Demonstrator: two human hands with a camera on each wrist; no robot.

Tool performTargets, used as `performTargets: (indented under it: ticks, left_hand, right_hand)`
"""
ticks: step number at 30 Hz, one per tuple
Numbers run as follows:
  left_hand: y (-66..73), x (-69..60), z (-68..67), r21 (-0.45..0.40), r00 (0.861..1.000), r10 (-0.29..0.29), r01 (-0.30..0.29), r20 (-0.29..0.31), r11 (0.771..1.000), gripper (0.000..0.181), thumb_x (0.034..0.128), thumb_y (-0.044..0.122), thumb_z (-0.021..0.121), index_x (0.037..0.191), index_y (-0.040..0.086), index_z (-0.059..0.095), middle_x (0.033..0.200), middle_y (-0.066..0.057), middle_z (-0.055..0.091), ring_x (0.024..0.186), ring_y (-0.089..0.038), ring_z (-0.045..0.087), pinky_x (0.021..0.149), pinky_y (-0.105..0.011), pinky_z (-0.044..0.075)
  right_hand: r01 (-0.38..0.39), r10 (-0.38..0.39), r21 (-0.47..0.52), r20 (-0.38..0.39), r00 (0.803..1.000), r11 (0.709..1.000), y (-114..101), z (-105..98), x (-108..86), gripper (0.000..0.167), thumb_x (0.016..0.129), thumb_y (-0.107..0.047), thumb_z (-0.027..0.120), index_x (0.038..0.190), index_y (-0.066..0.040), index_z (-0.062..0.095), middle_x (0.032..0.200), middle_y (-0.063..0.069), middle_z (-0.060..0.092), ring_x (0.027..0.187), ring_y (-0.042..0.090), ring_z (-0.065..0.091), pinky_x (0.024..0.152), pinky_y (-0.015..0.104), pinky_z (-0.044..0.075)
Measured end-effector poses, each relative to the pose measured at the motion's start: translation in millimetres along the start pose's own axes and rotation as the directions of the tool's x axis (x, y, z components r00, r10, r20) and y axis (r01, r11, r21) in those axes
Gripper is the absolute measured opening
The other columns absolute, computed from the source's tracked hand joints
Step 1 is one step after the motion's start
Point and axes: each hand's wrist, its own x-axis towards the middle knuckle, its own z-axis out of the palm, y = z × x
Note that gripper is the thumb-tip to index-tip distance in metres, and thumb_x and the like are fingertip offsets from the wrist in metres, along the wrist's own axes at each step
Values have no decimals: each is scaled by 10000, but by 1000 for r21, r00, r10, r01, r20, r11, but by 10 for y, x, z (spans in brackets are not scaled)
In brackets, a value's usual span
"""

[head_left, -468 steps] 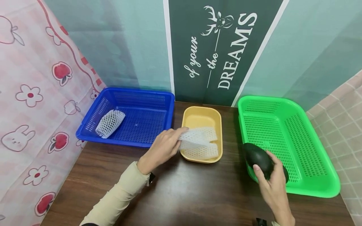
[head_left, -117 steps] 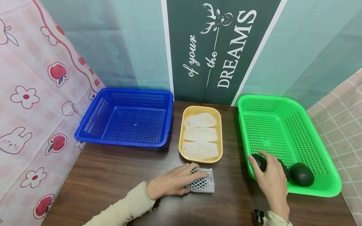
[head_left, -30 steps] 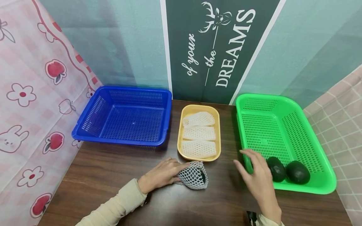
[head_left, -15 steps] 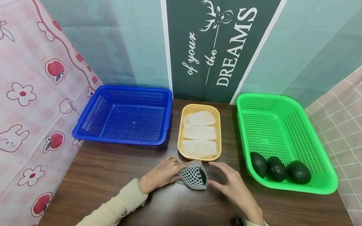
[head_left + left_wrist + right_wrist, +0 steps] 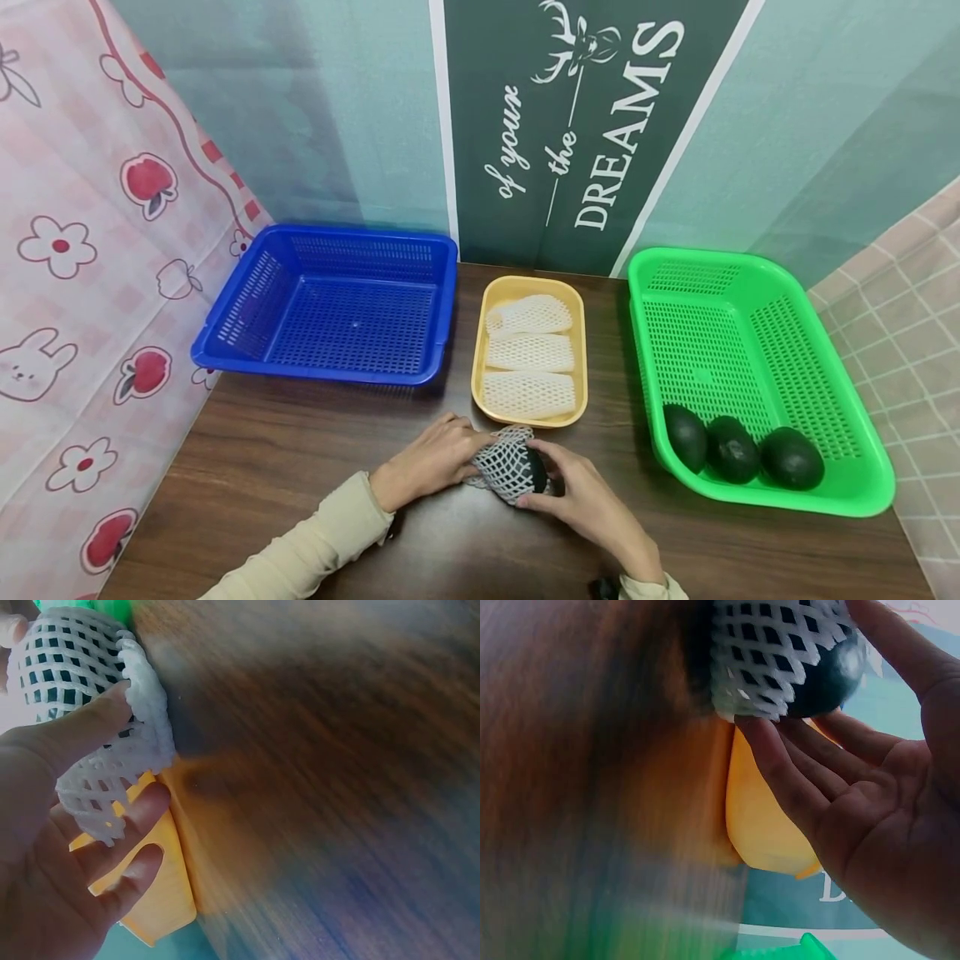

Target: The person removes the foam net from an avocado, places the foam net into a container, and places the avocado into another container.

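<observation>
A dark, nearly black avocado (image 5: 537,471) lies on the table in front of the yellow tray, partly covered by a white foam net sleeve (image 5: 506,467). From the left side, my left hand (image 5: 427,462) pinches the sleeve's gathered end; in the left wrist view its thumb (image 5: 90,724) presses on the mesh. My right hand (image 5: 588,500) holds the avocado's bare right end between thumb and fingers. In the right wrist view, dark glossy skin shows beside the net. Three bare avocados (image 5: 732,450) sit at the near end of the green basket (image 5: 832,500).
Three flattened foam nets (image 5: 528,352) lie in the yellow tray (image 5: 582,367), just beyond my hands. A blue basket (image 5: 322,373) stands at back left. Behind runs a green cloth backdrop (image 5: 360,125), with a pink printed cloth (image 5: 75,308) on the left.
My right hand has left the avocados in the green basket and moved left onto the netted one. Earliest, a netted avocado lay in the blue basket; it is no longer there. Nets now lie in the tray.
</observation>
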Motion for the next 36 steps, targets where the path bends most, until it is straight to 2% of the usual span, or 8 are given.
performTargets:
  ticks: [7,10,14,17,20,26,31,36]
  left_hand:
    - [-12,14,2,14,999,25,-25,-30,1000,331,865,344,723,1161,197,696,965,78,748,849,-110,633,844,-293,465]
    - [-17,16,-1,27,998,45,-44,-53,999,281,881,308,710,1140,199,697,906,81,739,832,-110,627,823,-286,463]
    - [-26,17,-10,23,995,73,-71,-66,997,272,868,216,711,1140,208,697,867,81,728,820,-105,626,802,-277,461]
    - [-31,17,-23,12,993,94,-93,-66,996,321,830,124,709,1140,209,706,874,80,730,808,-91,628,803,-272,465]
    - [-35,14,-51,-9,993,108,-109,-56,994,367,807,83,705,1152,206,713,914,78,739,815,-82,637,826,-271,472]
    - [-49,1,-167,-92,995,89,-92,-34,991,362,833,126,726,1185,205,713,1021,77,750,878,-83,672,866,-275,493]
    - [-73,-35,-268,-106,992,89,-98,-92,990,361,832,150,745,1189,201,718,977,78,754,840,-72,672,795,-255,500]
    - [-107,-75,-428,-70,974,109,-125,-196,990,368,813,149,777,1176,179,724,945,62,757,821,-84,677,779,-274,512]
  right_hand:
    - [-28,26,-65,-23,999,998,-3,58,27,801,739,-462,833,1372,-61,551,1340,89,634,1192,201,607,999,439,500]
    - [-17,15,-74,-36,999,997,8,75,30,805,719,-477,844,1359,-80,561,1311,52,646,1175,181,612,999,438,498]
    - [17,-23,-104,-57,998,994,33,102,19,800,668,-500,869,1316,-126,587,1200,-67,642,1090,103,607,971,388,507]
    - [52,-61,-126,-68,996,991,50,113,10,786,617,-489,901,1269,-171,598,1121,-130,603,1023,54,582,939,346,508]
    - [75,-84,-131,-70,994,989,55,105,-2,777,576,-470,926,1231,-202,604,1115,-158,580,1014,33,566,932,333,507]
    - [67,-80,-128,-97,992,989,54,19,-40,788,533,-465,944,1222,-232,640,1130,-183,593,1038,29,576,937,331,513]
    - [83,-106,-133,-173,979,988,61,-125,-77,790,510,-440,960,1218,-296,643,1141,-188,619,1059,29,592,921,297,510]
    - [134,-150,-75,-269,951,988,68,-317,-133,802,506,-358,981,1229,-306,640,1164,-154,632,1085,6,585,864,177,497]
